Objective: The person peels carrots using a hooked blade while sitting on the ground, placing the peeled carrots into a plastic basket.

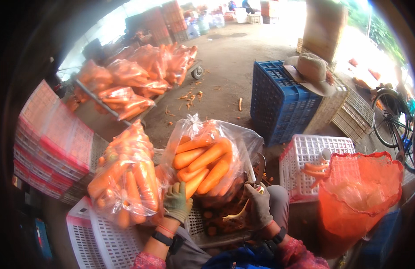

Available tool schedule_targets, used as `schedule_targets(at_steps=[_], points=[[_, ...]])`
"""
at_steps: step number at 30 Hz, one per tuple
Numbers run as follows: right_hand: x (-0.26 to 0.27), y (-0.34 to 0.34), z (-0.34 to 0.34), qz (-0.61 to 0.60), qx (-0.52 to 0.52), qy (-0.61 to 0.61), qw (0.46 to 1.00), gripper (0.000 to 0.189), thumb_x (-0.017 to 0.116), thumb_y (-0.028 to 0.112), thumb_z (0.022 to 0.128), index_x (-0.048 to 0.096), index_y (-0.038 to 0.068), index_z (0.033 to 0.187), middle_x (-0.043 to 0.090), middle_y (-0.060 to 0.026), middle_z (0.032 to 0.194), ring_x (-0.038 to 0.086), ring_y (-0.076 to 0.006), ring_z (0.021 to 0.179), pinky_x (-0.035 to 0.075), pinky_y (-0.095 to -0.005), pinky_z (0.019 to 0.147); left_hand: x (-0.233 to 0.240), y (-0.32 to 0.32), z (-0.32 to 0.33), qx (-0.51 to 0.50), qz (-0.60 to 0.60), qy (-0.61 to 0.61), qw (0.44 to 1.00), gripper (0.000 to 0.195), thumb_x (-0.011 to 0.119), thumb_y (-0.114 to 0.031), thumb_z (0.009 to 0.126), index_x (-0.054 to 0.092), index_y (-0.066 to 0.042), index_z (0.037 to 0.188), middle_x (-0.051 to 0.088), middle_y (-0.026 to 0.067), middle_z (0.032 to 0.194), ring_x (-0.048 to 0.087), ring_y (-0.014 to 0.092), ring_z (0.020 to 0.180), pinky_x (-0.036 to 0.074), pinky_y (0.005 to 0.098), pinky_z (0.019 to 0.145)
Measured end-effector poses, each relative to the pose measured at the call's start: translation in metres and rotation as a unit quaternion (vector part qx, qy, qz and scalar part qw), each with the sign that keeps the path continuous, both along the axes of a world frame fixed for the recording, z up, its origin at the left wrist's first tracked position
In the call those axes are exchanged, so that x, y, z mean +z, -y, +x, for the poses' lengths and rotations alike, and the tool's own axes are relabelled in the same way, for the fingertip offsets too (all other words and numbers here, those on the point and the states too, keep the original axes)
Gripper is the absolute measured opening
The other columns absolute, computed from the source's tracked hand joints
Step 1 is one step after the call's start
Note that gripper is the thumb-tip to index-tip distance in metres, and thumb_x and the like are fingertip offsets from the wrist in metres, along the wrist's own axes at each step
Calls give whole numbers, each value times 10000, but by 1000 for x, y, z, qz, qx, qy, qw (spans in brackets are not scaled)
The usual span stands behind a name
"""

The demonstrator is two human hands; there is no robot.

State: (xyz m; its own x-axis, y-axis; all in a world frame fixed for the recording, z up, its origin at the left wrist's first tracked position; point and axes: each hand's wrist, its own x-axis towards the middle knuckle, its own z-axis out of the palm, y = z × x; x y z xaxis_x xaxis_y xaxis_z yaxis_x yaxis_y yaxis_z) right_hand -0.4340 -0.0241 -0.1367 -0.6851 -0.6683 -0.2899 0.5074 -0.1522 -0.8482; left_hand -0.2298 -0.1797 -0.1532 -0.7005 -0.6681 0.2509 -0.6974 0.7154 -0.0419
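My left hand (176,204), in a greenish work glove, rests against the near side of a clear plastic bag (241,129) of large carrots (207,159). The lower end of one carrot lies right by its fingers; whether they grip the carrot or the film I cannot tell. In my gloved right hand (260,205) is a curved-blade knife (261,168), its blade pointing up and its pale yellowish handle (237,217) reaching down to the left. The bag sits on a crate (195,222) between my knees, with dark carrot scraps inside. A second knotted bag of carrots (126,175) leans at my left.
Bagged carrots fill a wheeled cart (103,104) at far left. Stacked crates (52,144) and a white crate (103,232) stand left. On the right are a blue crate (278,101) under a hat (310,72), a pink-white crate (315,144), a red mesh sack (355,201) and a bicycle (394,121).
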Motion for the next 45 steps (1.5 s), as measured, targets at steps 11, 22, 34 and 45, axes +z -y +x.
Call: schedule_targets(at_steps=[11,22,34,45], points=[[37,17,56,-46,109,-46,992,155,576,101,850,539,2,963,574,-44,708,544,-106,553,427,-215,512,-1,-109,79,147,709,-680,117,498,494,-284,854,424,-8,1262,538,198,1121,535,328,1002,437,431,906],[94,33,91,-72,168,-72,981,180,584,82,840,532,14,998,545,-35,691,508,-99,482,382,-211,420,9,-108,45,90,688,-688,212,395,467,-355,933,450,-42,1172,555,106,995,562,218,880,492,328,788],[88,16,100,-2,253,-53,966,244,569,-2,768,481,-10,996,557,-87,754,558,-164,516,460,-272,460,1,-109,41,63,729,-678,69,469,533,-372,899,447,-60,1239,560,97,1077,561,219,925,485,342,808],[12,85,44,-16,182,-194,964,191,646,131,800,559,28,935,564,-12,760,528,-72,629,442,-220,525,18,-121,57,47,760,-605,-233,417,502,-314,919,459,-35,1225,589,141,1049,595,250,912,512,356,803]])
